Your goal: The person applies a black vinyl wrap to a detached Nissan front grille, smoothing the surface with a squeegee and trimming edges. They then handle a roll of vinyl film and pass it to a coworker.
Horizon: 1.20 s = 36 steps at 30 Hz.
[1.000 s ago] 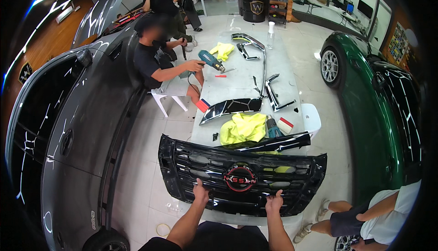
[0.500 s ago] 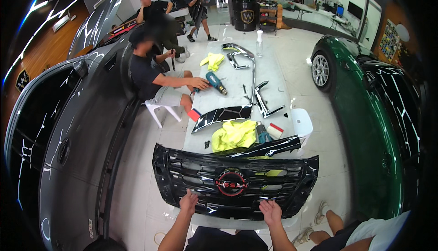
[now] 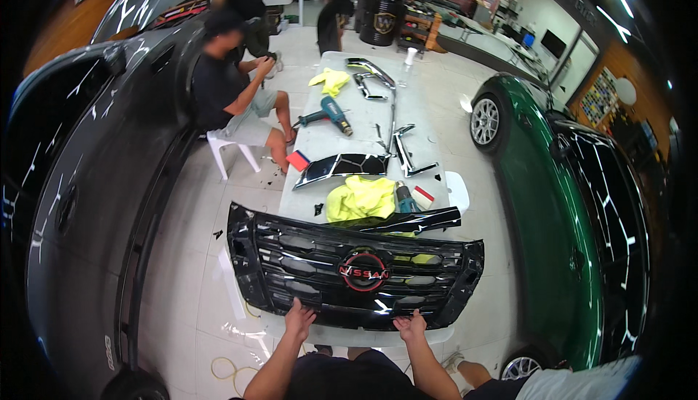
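A black car grille (image 3: 349,318) with a round, red-ringed emblem (image 3: 364,271) rests across the near end of the table. My left hand (image 3: 299,319) grips its lower edge left of the middle, thumb on top. Farther right, my right hand (image 3: 410,325) is closed on the same edge, with some fingers hidden beneath. Just behind the grille lie a glossy black trim strip (image 3: 429,220), a crumpled yellow cloth (image 3: 360,200), a teal power tool (image 3: 405,198) and a red-and-white squeegee (image 3: 422,197).
Farther along the white table (image 3: 291,200) lie a glossy black panel (image 3: 345,167), chrome trim (image 3: 413,170), a heat gun (image 3: 332,115) and a spray bottle (image 3: 407,67). A co-worker (image 3: 214,102) sits at left. A grey car (image 3: 109,204) and a green car (image 3: 545,204) flank the table.
My hands have gone from loosely opened at the grille's lower edge to closed on it. The seated co-worker's hand has left the heat gun. My view has shifted.
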Each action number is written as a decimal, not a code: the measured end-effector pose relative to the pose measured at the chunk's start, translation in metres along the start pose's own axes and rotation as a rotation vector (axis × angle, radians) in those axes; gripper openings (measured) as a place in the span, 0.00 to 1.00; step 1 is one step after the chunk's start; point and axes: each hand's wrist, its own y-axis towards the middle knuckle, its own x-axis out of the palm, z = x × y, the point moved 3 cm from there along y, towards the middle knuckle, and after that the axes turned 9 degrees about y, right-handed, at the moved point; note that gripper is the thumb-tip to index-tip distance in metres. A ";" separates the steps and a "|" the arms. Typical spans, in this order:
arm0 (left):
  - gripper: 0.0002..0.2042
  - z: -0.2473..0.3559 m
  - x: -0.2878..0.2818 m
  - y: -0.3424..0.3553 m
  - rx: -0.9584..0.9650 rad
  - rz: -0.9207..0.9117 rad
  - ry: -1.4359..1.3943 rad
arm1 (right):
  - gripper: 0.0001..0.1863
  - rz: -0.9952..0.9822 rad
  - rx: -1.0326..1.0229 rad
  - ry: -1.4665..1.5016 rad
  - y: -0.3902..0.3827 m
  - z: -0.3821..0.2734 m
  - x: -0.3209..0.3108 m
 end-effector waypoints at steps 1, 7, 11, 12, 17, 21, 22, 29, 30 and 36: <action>0.35 0.002 0.004 0.003 0.014 -0.001 -0.018 | 0.26 -0.063 -0.006 0.034 0.004 0.001 0.002; 0.23 0.005 0.004 0.027 0.096 0.049 -0.050 | 0.23 -0.214 -0.096 0.108 0.030 0.014 -0.005; 0.20 -0.003 0.007 0.033 0.140 0.105 -0.151 | 0.26 -0.081 -0.039 0.220 0.028 0.022 -0.006; 0.20 -0.003 0.008 0.033 0.138 0.111 -0.139 | 0.25 -0.138 -0.057 0.254 0.023 0.021 -0.003; 0.16 -0.001 0.017 0.030 0.168 0.184 -0.166 | 0.23 -0.059 -0.160 0.204 0.009 0.021 0.009; 0.18 -0.003 0.012 0.039 0.253 0.232 -0.063 | 0.22 -0.042 -0.208 0.205 0.026 0.031 0.001; 0.17 -0.005 0.007 0.042 0.204 0.264 -0.067 | 0.21 -0.051 -0.223 0.228 0.032 0.035 -0.001; 0.20 -0.003 0.008 0.044 0.192 0.267 -0.058 | 0.18 0.004 -0.261 0.321 0.017 0.040 0.014; 0.22 0.001 0.010 0.040 0.183 0.239 -0.049 | 0.19 -0.020 -0.247 0.299 0.008 0.036 0.017; 0.28 0.016 0.014 0.022 0.115 0.067 -0.060 | 0.19 -0.220 -0.152 0.302 -0.008 0.023 0.009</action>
